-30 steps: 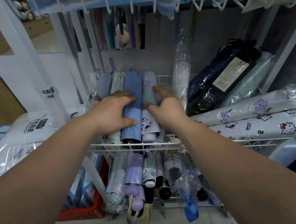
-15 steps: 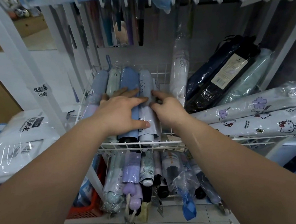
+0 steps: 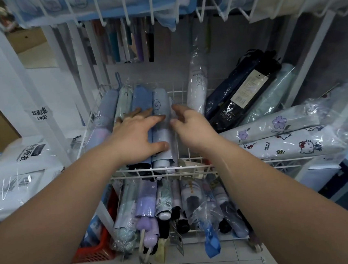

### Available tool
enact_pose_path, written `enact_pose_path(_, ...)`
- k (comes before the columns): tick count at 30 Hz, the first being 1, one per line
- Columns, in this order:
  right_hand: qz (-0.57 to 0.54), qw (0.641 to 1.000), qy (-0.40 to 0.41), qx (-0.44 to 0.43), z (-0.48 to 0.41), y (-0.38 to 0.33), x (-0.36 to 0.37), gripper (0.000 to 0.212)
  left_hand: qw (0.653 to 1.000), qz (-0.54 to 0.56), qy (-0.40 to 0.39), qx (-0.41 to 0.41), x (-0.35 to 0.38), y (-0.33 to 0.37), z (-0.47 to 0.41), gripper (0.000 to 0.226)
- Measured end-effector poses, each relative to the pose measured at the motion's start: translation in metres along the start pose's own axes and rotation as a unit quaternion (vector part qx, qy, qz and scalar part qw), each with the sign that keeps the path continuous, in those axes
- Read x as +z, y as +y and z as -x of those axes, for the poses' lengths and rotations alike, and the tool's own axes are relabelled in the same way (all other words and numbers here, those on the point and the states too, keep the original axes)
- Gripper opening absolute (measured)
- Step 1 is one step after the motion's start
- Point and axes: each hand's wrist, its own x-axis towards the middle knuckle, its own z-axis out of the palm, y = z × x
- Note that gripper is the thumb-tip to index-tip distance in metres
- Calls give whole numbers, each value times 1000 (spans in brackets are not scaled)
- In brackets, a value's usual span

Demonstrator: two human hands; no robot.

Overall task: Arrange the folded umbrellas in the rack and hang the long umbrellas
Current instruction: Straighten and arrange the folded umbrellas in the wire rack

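Our left hand (image 3: 135,136) lies flat across the row of folded umbrellas in the upper wire basket (image 3: 193,167). Its grip is wide, with the fingers spread and nearly straight, pressing down rather than closing round anything. The fingertips reach over the blue umbrella (image 3: 142,97). The thumb rests low on the pale grey-blue umbrella (image 3: 160,102), near its handle end at the basket's front rail. That pale umbrella therefore sits under the thumb side of the left hand and just left of our right hand (image 3: 193,128), between the two.

The right hand's grip is loose and holds nothing. Its fingers are gently bent, with forefinger and thumb at the clear wrapper along the pale umbrella's right edge, though we cannot tell whether they touch it.

Left of the blue one lie a mint umbrella (image 3: 123,102) and a lavender umbrella (image 3: 106,110), so the four sit side by side with their handles toward us. A white wrapped umbrella (image 3: 196,87) stands tilted at the back of the basket. Beyond it leans a navy umbrella (image 3: 244,95), and cat-printed umbrellas (image 3: 287,144) lie crosswise at the right. More folded umbrellas (image 3: 145,200) fill the lower tier, and long umbrellas (image 3: 150,46) hang behind the rack near the top.
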Motion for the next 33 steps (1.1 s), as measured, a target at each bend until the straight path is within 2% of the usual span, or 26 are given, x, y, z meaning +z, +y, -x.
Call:
enact_pose_path(4, 105, 989, 74, -75, 41, 1, -42, 46, 997, 54, 43, 47, -1, 33, 0, 82)
enact_pose_path(7, 152, 970, 159, -105, 76, 15, -75, 46, 982, 137, 73, 108, 3, 71, -3, 76)
enact_pose_path(10, 222, 925, 282, -128, 111, 39, -103, 41, 962, 214, 44, 164, 14, 108, -7, 71)
enact_pose_path(13, 290, 872, 381, -106, 139, 62, -119, 40, 955, 228, 6, 190, 26, 140, -11, 79)
enact_pose_path(15, 287, 855, 430, -53, 152, 73, -125, 43, 957, 215, -20, 193, 33, 155, -14, 84)
enact_pose_path(17, 261, 856, 445, 6, 159, 84, -128, 48, 962, 188, -34, 197, 39, 168, -16, 84)
enact_pose_path(19, 197, 877, 437, 33, 162, 94, -128, 53, 962, 184, -40, 199, 45, 176, -20, 81)
enact_pose_path(22, 89, 901, 423, 27, 165, 102, -123, 61, 958, 194, -50, 206, 53, 181, -29, 78)
enact_pose_path(26, -30, 895, 446, 15, 167, 107, -118, 83, 955, 194, -1, 224, 62, 183, -35, 83)
enact_pose_path(30, -201, 867, 456, 26, 169, 106, -111, 68, 955, 244, 8, 171, 64, 186, -42, 119)
enact_pose_path(33, -211, 868, 449, 32, 167, 107, -102, 59, 953, 248, -26, 171, 61, 186, -47, 120)
